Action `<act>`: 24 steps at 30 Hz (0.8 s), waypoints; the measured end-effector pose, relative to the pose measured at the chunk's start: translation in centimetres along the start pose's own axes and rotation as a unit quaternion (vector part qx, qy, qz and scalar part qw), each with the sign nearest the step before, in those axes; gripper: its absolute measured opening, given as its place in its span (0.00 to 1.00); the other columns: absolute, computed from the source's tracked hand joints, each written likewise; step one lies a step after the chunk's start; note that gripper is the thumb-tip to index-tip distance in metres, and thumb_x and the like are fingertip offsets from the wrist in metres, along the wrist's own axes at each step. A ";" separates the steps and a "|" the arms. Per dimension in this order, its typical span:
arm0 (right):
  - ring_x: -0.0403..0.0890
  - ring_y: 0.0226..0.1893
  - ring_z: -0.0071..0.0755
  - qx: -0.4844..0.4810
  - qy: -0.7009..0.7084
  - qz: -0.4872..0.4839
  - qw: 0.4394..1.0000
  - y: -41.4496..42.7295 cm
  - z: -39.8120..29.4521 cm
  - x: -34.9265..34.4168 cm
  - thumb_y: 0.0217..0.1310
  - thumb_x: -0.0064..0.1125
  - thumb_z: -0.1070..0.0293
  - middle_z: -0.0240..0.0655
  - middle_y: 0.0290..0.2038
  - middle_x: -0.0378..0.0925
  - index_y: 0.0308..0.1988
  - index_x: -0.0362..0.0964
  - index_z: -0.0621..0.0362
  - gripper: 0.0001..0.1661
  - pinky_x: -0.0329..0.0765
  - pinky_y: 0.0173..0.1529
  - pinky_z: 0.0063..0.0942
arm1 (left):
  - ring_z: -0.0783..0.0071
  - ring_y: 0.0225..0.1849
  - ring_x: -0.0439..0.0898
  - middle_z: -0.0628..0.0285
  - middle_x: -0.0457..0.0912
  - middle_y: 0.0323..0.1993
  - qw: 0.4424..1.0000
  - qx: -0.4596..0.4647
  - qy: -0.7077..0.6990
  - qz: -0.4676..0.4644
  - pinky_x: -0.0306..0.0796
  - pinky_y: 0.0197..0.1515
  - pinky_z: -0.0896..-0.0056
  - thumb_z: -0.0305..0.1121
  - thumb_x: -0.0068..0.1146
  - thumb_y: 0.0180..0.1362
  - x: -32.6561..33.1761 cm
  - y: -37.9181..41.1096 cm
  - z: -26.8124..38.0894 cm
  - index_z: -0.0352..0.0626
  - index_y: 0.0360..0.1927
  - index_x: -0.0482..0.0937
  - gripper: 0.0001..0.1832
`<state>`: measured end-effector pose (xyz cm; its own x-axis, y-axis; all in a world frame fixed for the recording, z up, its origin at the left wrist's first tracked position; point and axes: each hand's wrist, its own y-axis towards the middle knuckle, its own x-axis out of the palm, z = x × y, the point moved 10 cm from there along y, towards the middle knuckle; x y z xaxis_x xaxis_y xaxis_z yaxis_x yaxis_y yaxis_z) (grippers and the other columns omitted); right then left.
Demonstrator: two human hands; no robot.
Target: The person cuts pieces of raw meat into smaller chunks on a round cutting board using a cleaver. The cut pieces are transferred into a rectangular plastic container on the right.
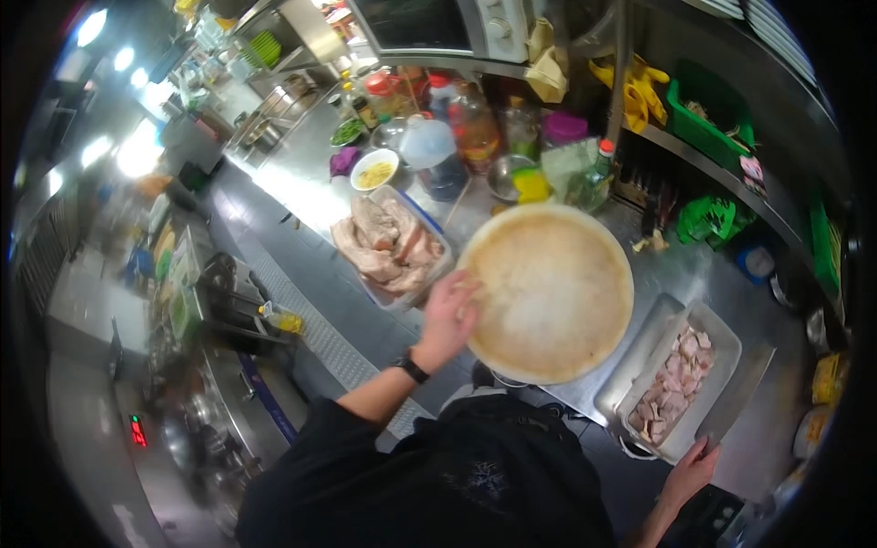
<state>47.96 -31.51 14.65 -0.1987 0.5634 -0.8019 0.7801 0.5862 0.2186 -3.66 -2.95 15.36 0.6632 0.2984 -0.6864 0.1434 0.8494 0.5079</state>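
My left hand [449,318] grips the left edge of a large round chopping board [551,294], which hides part of the steel counter. In my right hand [692,472] is the handle of a cleaver [738,396], its broad blade pointing away from me. Left of the blade, a translucent plastic tub [725,329] holds cut pieces of pale meat [675,383]; it rests partly over a metal tray [620,383]. Beyond my left hand, another plastic tub [438,229] is heaped with large pieces of raw meat [387,240].
Behind the board stand a white bowl [374,170] of yellow food, a blue-capped jug [438,161], bottles and a metal bowl [505,179]. A steel shelf [726,168] carries a green basket [712,116]. The tiled floor [322,274] lies to the left.
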 end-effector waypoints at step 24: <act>0.81 0.33 0.70 -0.189 -0.016 -0.277 0.942 -9.6 -21.0 23.8 0.76 0.53 0.60 0.57 0.30 0.80 0.41 0.75 0.61 0.15 0.74 0.37 0.58 | 0.56 0.48 0.86 0.47 0.84 0.51 0.797 -0.530 -0.080 0.279 0.80 0.53 0.58 0.32 0.69 0.52 -15.4 -2.6 -30.6 0.32 0.61 0.70 0.33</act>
<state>23.28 -11.53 5.18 -0.4905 0.0963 -0.8661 0.2942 0.9538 -0.0605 -36.78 3.54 8.68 0.5037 0.7714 -0.3888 -0.8514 0.5196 -0.0721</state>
